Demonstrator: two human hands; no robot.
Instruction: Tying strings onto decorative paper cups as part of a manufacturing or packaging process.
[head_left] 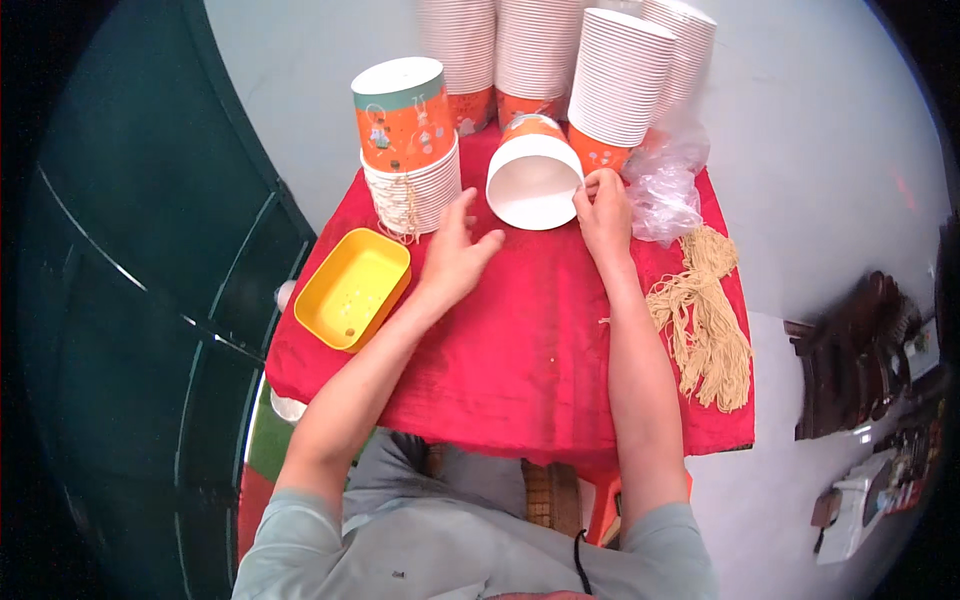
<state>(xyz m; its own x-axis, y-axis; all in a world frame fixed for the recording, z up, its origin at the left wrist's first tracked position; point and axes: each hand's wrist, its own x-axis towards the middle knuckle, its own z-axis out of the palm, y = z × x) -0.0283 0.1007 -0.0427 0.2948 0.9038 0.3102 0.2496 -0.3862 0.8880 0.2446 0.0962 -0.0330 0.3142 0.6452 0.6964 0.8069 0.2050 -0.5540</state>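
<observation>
By the right hand (605,212), the rim of a large round white-lined paper tub (533,188) was pinched between thumb and fingers. The tub was laid on its side at the middle of the far half of the table, mouth turned toward the person; a side grip on the rim was probably favoured because a thin edge is easily held and rolling is checked. The left hand (458,255) was held spread, with nothing gripped, apart from the tub and close to a short stack of orange-and-green printed paper tubs (405,125). That stack was apparently set upside down, rims lowest, perhaps for a broad footing; thin tan strands (403,205) were draped down its side. Nearer the person, a yellow rectangular plastic tray (335,330) was placed, with small specks in it too tiny to be identified. Beyond the right hand, a crumpled clear plastic bag (665,195) was left, and a loose bundle of tan yarn (708,330) was laid along the right edge, seemingly within reach. Tall nested stacks of white-rimmed paper tubs (620,80) were stood at the back of the red cloth (500,370), likely to free working room.
</observation>
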